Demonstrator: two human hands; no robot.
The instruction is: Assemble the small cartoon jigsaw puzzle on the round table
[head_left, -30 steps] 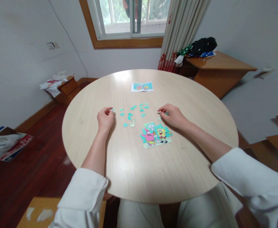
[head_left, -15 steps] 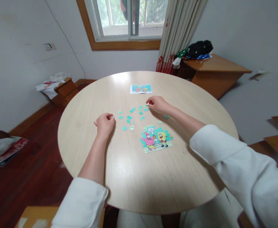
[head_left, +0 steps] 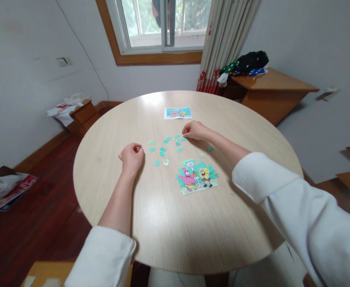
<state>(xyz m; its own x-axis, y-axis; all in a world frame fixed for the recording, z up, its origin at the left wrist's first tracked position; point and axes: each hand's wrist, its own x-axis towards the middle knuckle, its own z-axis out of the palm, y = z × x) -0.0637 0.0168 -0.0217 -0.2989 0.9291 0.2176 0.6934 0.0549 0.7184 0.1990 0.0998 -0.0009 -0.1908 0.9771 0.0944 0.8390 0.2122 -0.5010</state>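
My left hand (head_left: 132,157) rests on the table left of the loose pieces. Its fingers are pinched, with the pale edge of what looks like a puzzle piece (head_left: 141,148) at the tips. Beyond the partly joined jigsaw puzzle (head_left: 197,177), my right hand (head_left: 195,130) reaches in from the right. Thumb and fingers close at the far side of several loose teal puzzle pieces (head_left: 162,150), on a pale piece that they mostly hide. The joined part shows a pink starfish, a pale figure and a yellow sponge character; its upper edge is ragged.
A printed reference picture (head_left: 177,113) lies toward the far side of the round wooden table (head_left: 159,207). Two stray pieces (head_left: 209,148) sit under my right forearm's near side. Behind stand a side desk with cloths (head_left: 249,63) and a curtain (head_left: 219,44).
My right hand has shifted slightly left and nearer, its fingers drawn closer together over the loose pieces. The left hand keeps its place. The whole view has shifted a little.
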